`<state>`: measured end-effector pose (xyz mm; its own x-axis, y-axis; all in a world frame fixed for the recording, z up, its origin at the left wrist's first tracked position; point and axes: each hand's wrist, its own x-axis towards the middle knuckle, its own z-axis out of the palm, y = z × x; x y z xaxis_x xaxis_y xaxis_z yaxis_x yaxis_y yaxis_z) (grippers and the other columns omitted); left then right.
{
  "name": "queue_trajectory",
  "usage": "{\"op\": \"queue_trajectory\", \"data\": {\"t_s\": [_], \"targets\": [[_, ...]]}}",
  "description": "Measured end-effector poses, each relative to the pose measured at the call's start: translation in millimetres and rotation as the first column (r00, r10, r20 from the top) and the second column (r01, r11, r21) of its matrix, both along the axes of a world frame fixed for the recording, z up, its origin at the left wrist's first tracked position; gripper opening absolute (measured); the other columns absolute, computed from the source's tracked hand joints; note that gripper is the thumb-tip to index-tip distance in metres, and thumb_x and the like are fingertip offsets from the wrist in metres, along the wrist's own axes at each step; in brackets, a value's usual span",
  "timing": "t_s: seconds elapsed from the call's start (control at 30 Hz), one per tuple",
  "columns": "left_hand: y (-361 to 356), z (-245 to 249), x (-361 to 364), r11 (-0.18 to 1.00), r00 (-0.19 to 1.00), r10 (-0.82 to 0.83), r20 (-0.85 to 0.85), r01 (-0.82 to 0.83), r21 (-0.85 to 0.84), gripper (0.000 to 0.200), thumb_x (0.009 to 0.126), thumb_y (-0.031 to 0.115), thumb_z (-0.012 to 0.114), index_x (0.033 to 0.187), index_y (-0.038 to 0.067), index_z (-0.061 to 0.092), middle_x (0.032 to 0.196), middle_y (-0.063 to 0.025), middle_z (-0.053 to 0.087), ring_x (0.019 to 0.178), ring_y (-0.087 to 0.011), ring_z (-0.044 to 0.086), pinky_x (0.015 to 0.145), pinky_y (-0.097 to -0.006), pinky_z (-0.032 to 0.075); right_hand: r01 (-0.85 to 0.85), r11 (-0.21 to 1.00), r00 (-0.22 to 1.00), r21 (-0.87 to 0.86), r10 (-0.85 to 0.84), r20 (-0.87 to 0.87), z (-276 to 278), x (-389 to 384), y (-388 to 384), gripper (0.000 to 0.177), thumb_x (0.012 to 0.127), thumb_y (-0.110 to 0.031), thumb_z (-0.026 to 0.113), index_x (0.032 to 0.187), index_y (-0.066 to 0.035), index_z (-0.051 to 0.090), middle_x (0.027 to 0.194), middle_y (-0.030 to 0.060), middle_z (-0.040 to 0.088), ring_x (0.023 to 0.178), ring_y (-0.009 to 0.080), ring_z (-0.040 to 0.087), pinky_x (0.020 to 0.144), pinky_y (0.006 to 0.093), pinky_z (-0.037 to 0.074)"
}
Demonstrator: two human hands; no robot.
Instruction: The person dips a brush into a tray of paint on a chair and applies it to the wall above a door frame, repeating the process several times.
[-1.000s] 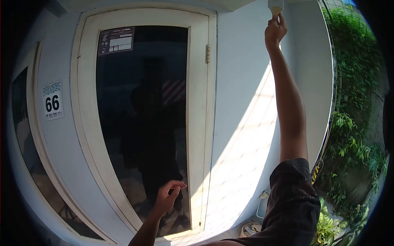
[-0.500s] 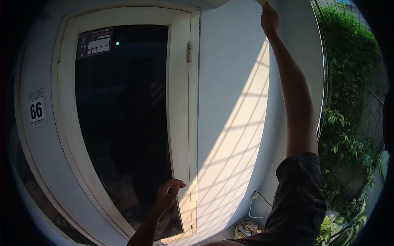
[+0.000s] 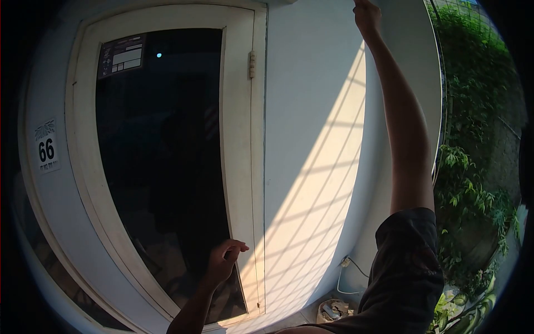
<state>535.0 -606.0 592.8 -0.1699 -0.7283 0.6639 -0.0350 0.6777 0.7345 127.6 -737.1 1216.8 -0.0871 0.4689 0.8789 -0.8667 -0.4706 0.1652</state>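
High at the top edge, my right hand (image 3: 367,18) is raised on an outstretched arm, its fingers closed in a grip. What it holds is cut off by the frame's top, and I cannot tell what it is. My left hand (image 3: 225,260) hovers low in front of the door (image 3: 237,139), near the edge of its dark glass pane (image 3: 161,139). Its fingers are curled loosely towards the thumb, with a small gap showing between them and nothing in it. The pale blue wall (image 3: 311,67) rises behind both hands.
A number plate reading 66 (image 3: 47,148) is fixed left of the door. Sunlight with a grid shadow falls on the wall. Low in the corner are a power socket (image 3: 345,261) with a cable and a filled basket (image 3: 334,310). Green plants (image 3: 473,100) grow at the right.
The view has shifted slightly, with the door now a little further left and higher. My right hand sits slightly higher, and the pale piece at its fingers has gone mostly out of frame.
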Motion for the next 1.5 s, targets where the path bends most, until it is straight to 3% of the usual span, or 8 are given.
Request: {"op": "queue_trajectory", "data": {"t_s": [0.23, 0.37, 0.67, 0.87, 1.0, 1.23, 1.4, 1.5], "targets": [[10.0, 11.3, -11.5, 1.0, 0.999, -0.008, 0.033, 0.008, 0.004, 0.017, 0.099, 0.013, 0.053, 0.104, 0.002, 0.065, 0.098, -0.0106, 0.071, 0.097, -0.0179, 0.065, 0.092, -0.0349, 0.048, -0.749, 0.556, 0.626, 0.36, 0.772, 0.112, -39.8, 40.7, 42.2, 0.031, 0.102, -0.017, 0.046, 0.119, -0.004, 0.068, 0.064, -0.0024, 0.049, 0.045, 0.0065, 0.039, 0.038, 0.0262, 0.03], [10.6, 13.2, -13.6, 1.0, 0.998, 0.006, 0.063, -0.007, 0.013, 0.017, 0.099, 0.012, 0.052, 0.104, 0.002, 0.065, 0.098, -0.0105, 0.071, 0.096, -0.0179, 0.065, 0.092, -0.0352, 0.048, -0.808, 0.483, 0.55, 0.337, 0.824, 0.138, -46.3, 47.6, 40.2, 0.035, 0.102, -0.018, 0.048, 0.131, -0.006, 0.063, 0.065, -0.0023, 0.05, 0.046, 0.0073, 0.039, 0.038, 0.0266, 0.031], [13.9, -2.6, 3.6, 0.999, 0.997, 0.043, -0.064, -0.043, 0.011, 0.016, 0.098, 0.01, 0.055, 0.104, 0.0, 0.066, 0.096, -0.0112, 0.071, 0.095, -0.0178, 0.067, 0.09, -0.033, 0.05, -0.249, 0.967, 0.963, -0.052, 0.241, -0.121, -54.4, 24.4, -1.7, 0.037, 0.102, -0.022, 0.051, 0.133, -0.005, 0.062, 0.068, 0.0045, 0.055, 0.058, 0.0116, 0.048, 0.052, 0.0314, 0.04], [13.4, 1.4, 4.0, 0.998, 0.998, 0.058, -0.02, -0.058, -0.003, 0.017, 0.099, 0.01, 0.053, 0.105, -0.001, 0.065, 0.097, -0.0117, 0.071, 0.095, -0.0191, 0.067, 0.091, -0.0346, 0.051, -0.161, 0.923, 0.986, 0.351, 0.163, 0.024, -36.1, 22.6, 37.1, 0.035, 0.1, -0.024, 0.057, 0.129, -0.007, 0.064, 0.094, 0.0186, 0.072, 0.077, 0.0232, 0.064, 0.069, 0.0356, 0.05], [11.9, -1.5, 5.1, 0.999, 0.997, 0.035, -0.075, -0.036, -0.012, 0.017, 0.1, 0.01, 0.053, 0.105, -0.001, 0.065, 0.097, -0.0118, 0.071, 0.096, -0.0194, 0.068, 0.091, -0.0349, 0.051, -0.128, 0.992, 0.991, 0.006, 0.128, 0.029, -32.0, 11.1, 18.4, 0.034, 0.099, -0.023, 0.055, 0.128, -0.008, 0.066, 0.1, 0.0207, 0.073, 0.082, 0.0237, 0.065, 0.074, 0.0377, 0.05], [27.1, -5.3, 11.4, 1.0, 0.996, 0.021, -0.088, -0.021, 0.002, 0.017, 0.1, 0.011, 0.053, 0.105, 0.0, 0.065, 0.096, -0.0115, 0.071, 0.095, -0.0191, 0.068, 0.091, -0.0349, 0.051, -0.524, 0.846, 0.838, 0.104, 0.49, 0.239, -80.1, 78.5, 55.1, 0.04, 0.097, -0.015, 0.053, 0.134, -0.003, 0.061, 0.075, 0.0094, 0.065, 0.067, 0.0161, 0.055, 0.06, 0.0341, 0.045], [30.4, -4.7, 21.0, 0.999, 0.995, 0.045, -0.086, -0.046, -0.011, 0.017, 0.1, 0.012, 0.053, 0.104, 0.0, 0.066, 0.095, -0.0109, 0.071, 0.094, -0.0188, 0.068, 0.09, -0.0348, 0.051, -0.953, 0.293, 0.302, 0.073, 0.92, 0.249, -53.2, 151.2, 97.8, 0.03, 0.097, -0.011, 0.053, 0.122, 0.003, 0.063, 0.061, -0.0023, 0.046, 0.047, 0.0095, 0.038, 0.041, 0.0291, 0.03], [37.5, -3.4, 23.6, 0.999, 0.995, 0.045, -0.088, -0.045, 0.004, 0.017, 0.1, 0.012, 0.054, 0.104, 0.001, 0.066, 0.095, -0.0108, 0.071, 0.093, -0.0185, 0.068, 0.09, -0.0347, 0.051, -0.937, 0.322, 0.347, 0.137, 0.905, 0.246, -53.3, 188.6, 101.6, 0.02, 0.097, -0.011, 0.052, 0.104, 0.001, 0.066, 0.06, -0.0037, 0.044, 0.045, 0.0089, 0.037, 0.04, 0.0291, 0.028]]}}
